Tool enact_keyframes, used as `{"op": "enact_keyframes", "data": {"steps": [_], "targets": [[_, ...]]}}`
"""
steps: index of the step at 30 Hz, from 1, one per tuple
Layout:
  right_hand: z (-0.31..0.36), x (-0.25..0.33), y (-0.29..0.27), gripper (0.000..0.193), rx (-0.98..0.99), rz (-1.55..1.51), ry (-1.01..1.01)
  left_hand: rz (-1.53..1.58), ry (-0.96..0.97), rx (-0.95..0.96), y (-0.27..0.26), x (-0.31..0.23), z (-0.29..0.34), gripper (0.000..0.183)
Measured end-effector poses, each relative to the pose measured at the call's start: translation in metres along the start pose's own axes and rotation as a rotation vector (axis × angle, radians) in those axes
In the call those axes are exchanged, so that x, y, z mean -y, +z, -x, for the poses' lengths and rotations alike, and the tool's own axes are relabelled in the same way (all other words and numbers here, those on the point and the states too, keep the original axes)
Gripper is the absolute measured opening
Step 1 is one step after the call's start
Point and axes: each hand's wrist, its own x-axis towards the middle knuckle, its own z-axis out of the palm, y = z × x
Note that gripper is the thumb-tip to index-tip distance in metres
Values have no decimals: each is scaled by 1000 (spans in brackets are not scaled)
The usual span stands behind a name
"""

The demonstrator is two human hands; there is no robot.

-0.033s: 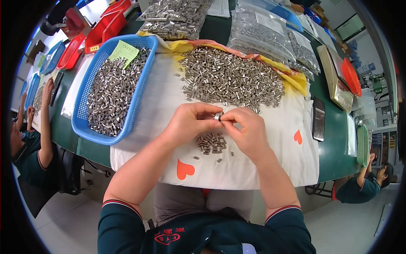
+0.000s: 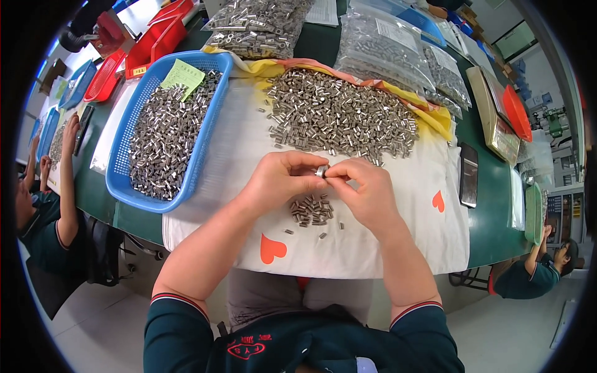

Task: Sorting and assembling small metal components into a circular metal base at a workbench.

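Note:
Over the white cloth, my left hand (image 2: 277,180) pinches a shiny metal ring-like piece (image 2: 321,171) between thumb and fingers. My right hand (image 2: 365,189) meets it from the other side, thumb and forefinger pressed together at the piece; whether they hold a second small part is hidden. Just below the hands lies a small pile of short metal cylinders (image 2: 311,211), with a few lying apart from it. Beyond them spreads a large heap of similar metal cylinders (image 2: 342,115), partly on a yellow and pink cloth (image 2: 439,120).
At left, a blue basket (image 2: 114,177) holds many metal cylinders and a green slip (image 2: 182,78). Bags of metal parts (image 2: 255,28) line the back. A phone (image 2: 468,175) lies right of the white cloth (image 2: 407,248). Other people sit at far left and far right.

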Motion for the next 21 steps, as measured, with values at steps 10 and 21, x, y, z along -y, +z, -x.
{"op": "enact_keyframes", "data": {"steps": [10, 21], "targets": [[-7, -30, -13, 13, 125, -532, 369, -88, 0, 198, 4, -5, 4, 32], [-9, -30, 22, 10, -17, 304, 175, -94, -1, 232, 0, -5, 3, 32]]}}
